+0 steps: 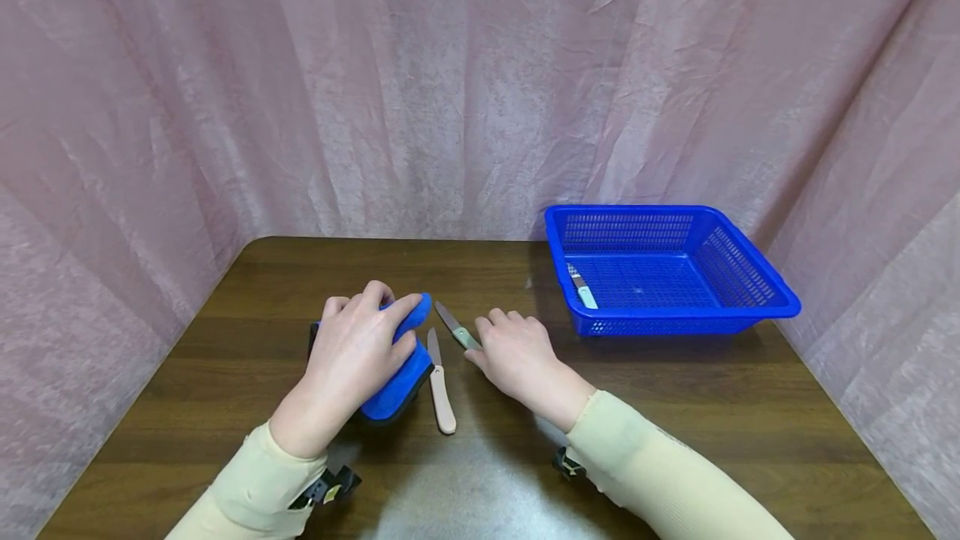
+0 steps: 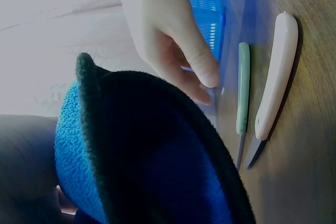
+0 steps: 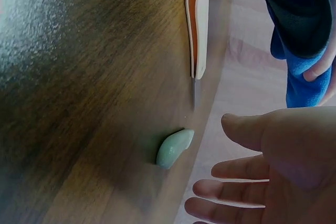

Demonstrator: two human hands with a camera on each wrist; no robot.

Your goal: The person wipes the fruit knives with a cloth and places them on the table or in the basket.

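Observation:
My left hand (image 1: pixel 348 357) grips a folded blue cloth (image 1: pixel 397 387) with dark edging, fingers on top and thumb at its right side. In the left wrist view, the cloth (image 2: pixel 194 166) bulges open and fills the lower part. Just right of it lies a knife with a cream handle (image 1: pixel 442 402), its blade pointing away. A second knife, with a pale green handle (image 1: pixel 466 338), lies slanted beyond it. Over this handle's near end hovers my right hand (image 1: pixel 521 359), fingers loosely extended. The right wrist view shows these fingers (image 3: pixel 236 169) apart from the green handle (image 3: pixel 175 149).
A blue plastic basket (image 1: pixel 678 312) stands at the back right of the wooden table (image 1: pixel 247 340). Inside, against its left wall, lies a knife with a pale handle (image 1: pixel 586 296). Pink curtains (image 1: pixel 420 90) hang behind the table and along its sides.

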